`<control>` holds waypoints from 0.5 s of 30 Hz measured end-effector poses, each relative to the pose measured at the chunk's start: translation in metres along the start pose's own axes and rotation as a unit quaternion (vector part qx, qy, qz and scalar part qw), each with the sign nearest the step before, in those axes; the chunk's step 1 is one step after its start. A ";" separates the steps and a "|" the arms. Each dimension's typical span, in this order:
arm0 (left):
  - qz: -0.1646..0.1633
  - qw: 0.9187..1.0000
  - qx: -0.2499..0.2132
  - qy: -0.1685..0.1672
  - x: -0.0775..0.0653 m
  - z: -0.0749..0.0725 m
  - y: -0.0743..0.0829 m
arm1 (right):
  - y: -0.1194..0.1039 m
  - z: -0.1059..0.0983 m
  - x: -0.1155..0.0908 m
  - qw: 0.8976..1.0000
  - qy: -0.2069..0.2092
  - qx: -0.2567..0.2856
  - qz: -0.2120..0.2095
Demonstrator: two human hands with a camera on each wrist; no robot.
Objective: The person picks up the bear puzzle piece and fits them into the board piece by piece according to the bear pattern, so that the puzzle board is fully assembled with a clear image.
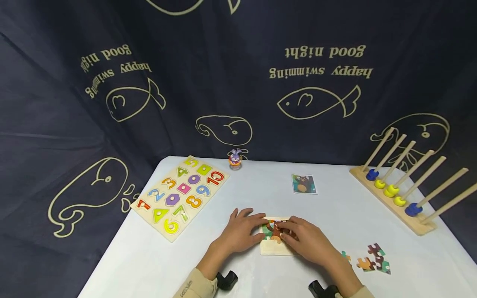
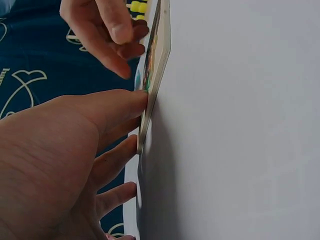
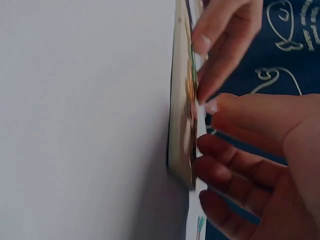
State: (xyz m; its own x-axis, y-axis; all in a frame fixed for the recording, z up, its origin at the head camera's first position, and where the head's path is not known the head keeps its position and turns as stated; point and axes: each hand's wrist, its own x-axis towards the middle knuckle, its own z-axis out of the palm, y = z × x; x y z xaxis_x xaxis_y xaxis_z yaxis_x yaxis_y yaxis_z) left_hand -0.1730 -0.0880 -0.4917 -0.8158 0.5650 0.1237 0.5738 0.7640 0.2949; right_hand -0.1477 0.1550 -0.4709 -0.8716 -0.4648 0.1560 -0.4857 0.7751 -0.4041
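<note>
Piece-fitting appears in hand at the puzzle board (image 1: 276,248), desk (image 1: 149,269) near middle, the left hand (image 1: 242,232) spread against its left side, the right hand (image 1: 307,240) parted-fingered over it, next likely requiring the loose pieces (image 1: 379,260) near right.

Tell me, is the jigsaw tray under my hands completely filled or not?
Not completely filled: bare wood shows along the near part of the jigsaw tray, and loose jigsaw pieces lie off to its right.
</note>
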 end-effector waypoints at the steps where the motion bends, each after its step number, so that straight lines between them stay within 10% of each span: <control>1: 0.003 1.000 -0.002 0.000 0.000 0.001 0.001 | 0.003 -0.002 -0.003 1.000 0.002 0.017 0.005; 15: -0.013 1.000 -0.005 0.014 0.000 0.000 0.006 | 0.050 -0.036 -0.044 0.991 0.028 0.114 0.061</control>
State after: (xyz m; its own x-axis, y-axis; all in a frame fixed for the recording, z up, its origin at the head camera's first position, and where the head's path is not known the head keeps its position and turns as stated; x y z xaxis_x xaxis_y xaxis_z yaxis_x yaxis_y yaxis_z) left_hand -0.1692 -0.0836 -0.4900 -0.8318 0.5364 0.1428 0.5524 0.7746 0.3081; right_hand -0.1357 0.2293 -0.4657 -0.9286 -0.3436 0.1404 -0.3537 0.7044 -0.6154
